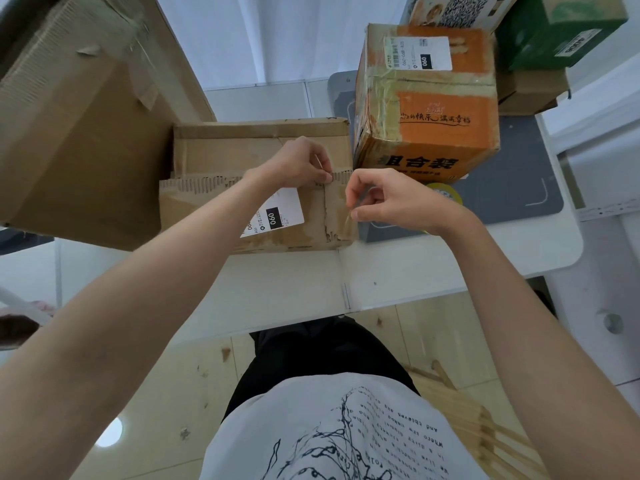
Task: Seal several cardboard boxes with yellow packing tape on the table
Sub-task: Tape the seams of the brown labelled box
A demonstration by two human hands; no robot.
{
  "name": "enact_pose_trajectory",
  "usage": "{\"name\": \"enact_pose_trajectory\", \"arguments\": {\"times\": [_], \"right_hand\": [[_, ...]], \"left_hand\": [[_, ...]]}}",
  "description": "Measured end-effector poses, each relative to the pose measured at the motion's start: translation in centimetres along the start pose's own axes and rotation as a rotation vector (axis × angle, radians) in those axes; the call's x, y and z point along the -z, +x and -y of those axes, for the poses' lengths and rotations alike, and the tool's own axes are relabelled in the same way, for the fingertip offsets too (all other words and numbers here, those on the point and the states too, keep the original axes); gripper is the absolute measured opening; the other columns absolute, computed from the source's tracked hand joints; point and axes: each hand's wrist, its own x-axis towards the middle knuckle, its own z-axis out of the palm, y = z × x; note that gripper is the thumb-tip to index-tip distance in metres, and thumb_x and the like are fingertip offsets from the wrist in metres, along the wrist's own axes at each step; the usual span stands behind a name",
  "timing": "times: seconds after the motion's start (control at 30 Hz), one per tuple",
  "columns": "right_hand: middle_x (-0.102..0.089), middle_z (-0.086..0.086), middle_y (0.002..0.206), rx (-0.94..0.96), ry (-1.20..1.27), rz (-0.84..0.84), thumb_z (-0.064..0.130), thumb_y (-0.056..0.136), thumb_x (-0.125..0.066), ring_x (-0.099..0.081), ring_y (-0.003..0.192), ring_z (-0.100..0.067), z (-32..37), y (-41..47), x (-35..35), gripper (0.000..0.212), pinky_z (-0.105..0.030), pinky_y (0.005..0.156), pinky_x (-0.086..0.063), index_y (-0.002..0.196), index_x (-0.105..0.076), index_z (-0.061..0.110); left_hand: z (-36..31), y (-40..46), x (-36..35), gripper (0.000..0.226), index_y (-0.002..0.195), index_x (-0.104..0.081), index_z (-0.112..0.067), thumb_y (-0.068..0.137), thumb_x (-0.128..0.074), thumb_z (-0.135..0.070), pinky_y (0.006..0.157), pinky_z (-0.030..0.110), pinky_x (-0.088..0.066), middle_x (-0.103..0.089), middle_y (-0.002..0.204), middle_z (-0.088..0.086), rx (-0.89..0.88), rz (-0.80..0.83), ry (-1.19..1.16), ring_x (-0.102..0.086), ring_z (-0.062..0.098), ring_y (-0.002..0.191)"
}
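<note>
**Both bare arms reach forward, hands close together**

The left hand (302,161) is held palm down with its wrist bent, fingers curled and thumb and forefinger pinched together at the fingertips (325,177); the right hand (388,199) sits just beside it, slightly nearer the body, fingers curled inward and thumb meeting forefinger in a pinch; both forearms are bare, angling in from the lower corners and converging toward the hands.

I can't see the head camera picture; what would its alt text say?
Two bare hands work at a flat brown cardboard box on a white table: the left hand pinches at its torn seam, the right hand pinches a strip of clear-looking tape. An orange box stands beside it.
</note>
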Motion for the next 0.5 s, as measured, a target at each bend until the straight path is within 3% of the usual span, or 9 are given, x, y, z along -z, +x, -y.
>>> {"name": "enact_pose_trajectory", "arguments": {"times": [0.13, 0.27, 0.5], "right_hand": [[-0.069, 0.001, 0.098, 0.018, -0.049, 0.004, 0.009, 0.092, -0.07, -0.066, 0.084, -0.007, 0.1, 0.6, -0.1, 0.011, -0.026, 0.082, -0.056, 0.097, -0.063, 0.016], [-0.073, 0.003, 0.096, 0.022, -0.061, 0.015, 0.01, 0.092, -0.072, -0.069, 0.088, -0.008, 0.3, 1.4, -0.2, 0.013, -0.023, 0.082, -0.056, 0.098, -0.063, 0.017], [-0.073, 0.007, 0.091, 0.013, -0.144, 0.003, 0.014, 0.091, -0.074, -0.067, 0.082, 0.001, 0.5, 3.9, -0.7, 0.016, -0.016, 0.077, -0.049, 0.095, -0.06, 0.022]], "left_hand": [[0.1, -0.3, 0.0, 0.01, 0.092, -0.072, -0.017, 0.086, -0.08, -0.015, 0.062, 0.003, -0.039, -0.067, 0.08, -0.01, -0.027, -0.014, -0.044, -0.059, -0.002, 0.073], [0.3, -0.3, -0.1, 0.01, 0.089, -0.071, -0.017, 0.085, -0.08, -0.014, 0.07, 0.014, -0.047, -0.07, 0.079, -0.007, -0.003, -0.028, -0.081, -0.064, 0.002, 0.074], [0.6, -0.3, -0.4, 0.01, 0.088, -0.07, -0.012, 0.084, -0.079, -0.011, 0.065, 0.017, -0.052, -0.073, 0.08, 0.001, -0.003, -0.055, -0.129, -0.066, 0.005, 0.069]]}}
